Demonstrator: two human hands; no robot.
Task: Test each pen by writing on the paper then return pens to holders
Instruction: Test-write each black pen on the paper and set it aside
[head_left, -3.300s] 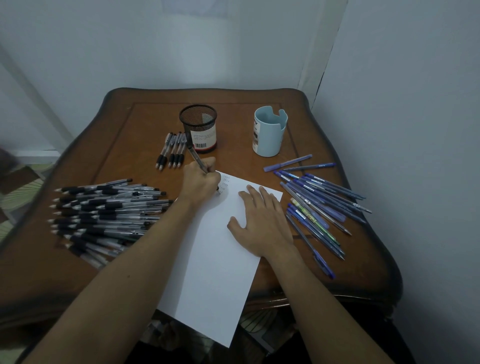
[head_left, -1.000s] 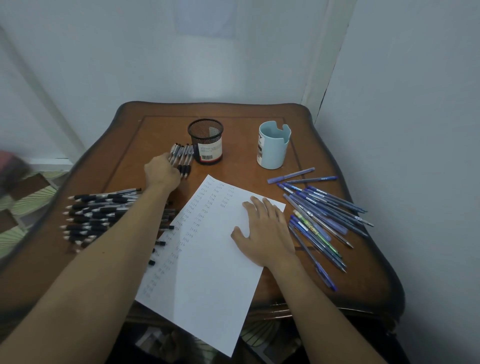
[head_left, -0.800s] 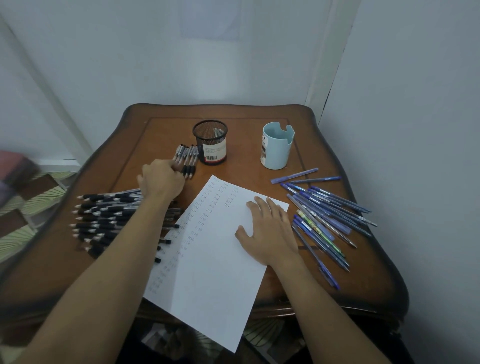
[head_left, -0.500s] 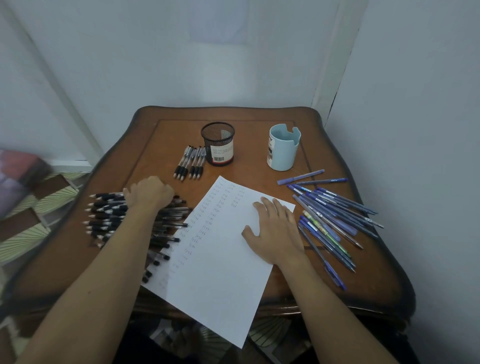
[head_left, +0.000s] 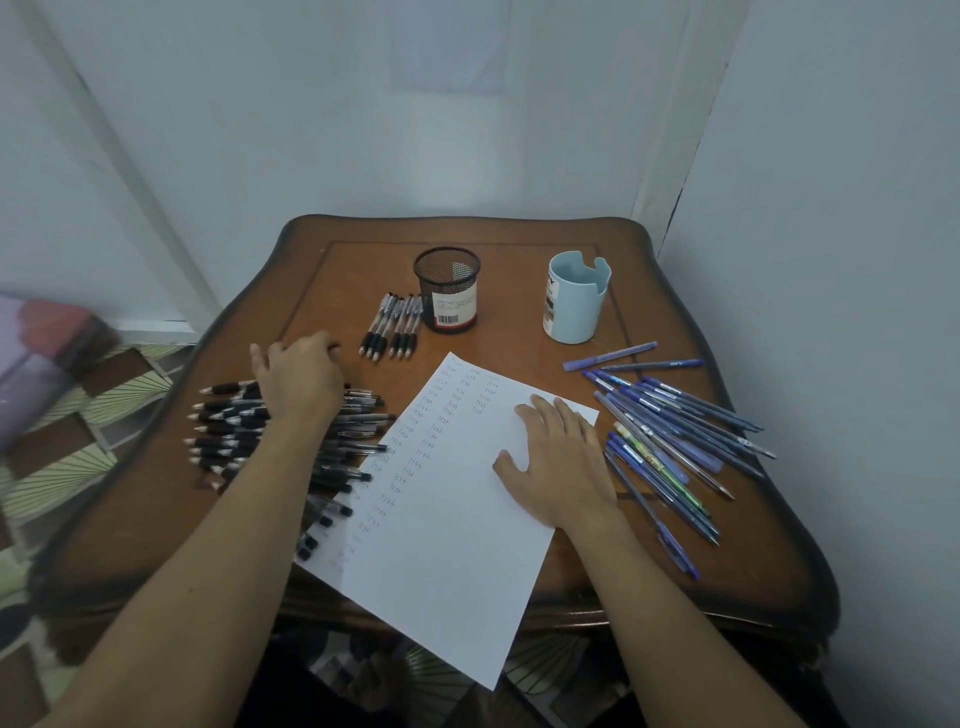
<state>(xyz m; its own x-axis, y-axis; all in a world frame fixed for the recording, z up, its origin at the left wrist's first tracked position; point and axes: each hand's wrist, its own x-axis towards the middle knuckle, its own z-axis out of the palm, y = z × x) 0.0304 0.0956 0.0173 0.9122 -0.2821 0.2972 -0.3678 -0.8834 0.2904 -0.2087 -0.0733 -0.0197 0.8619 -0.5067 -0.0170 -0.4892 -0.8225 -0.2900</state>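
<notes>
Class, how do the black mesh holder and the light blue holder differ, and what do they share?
The black mesh holder is dark and see-through; the light blue holder is pale and solid. The mesh holder's rim is even; the blue one's is notched. Black pens lie beside the mesh holder; blue pens lie nearest the blue one. Both stand upright, labelled.

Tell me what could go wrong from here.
The paper overhangs the table's near edge; if the right hand lifts, it may slide off. The left hand on the black pen pile could roll pens off the left side. The pens lying beside the mesh holder might get mixed with untested ones.
</notes>
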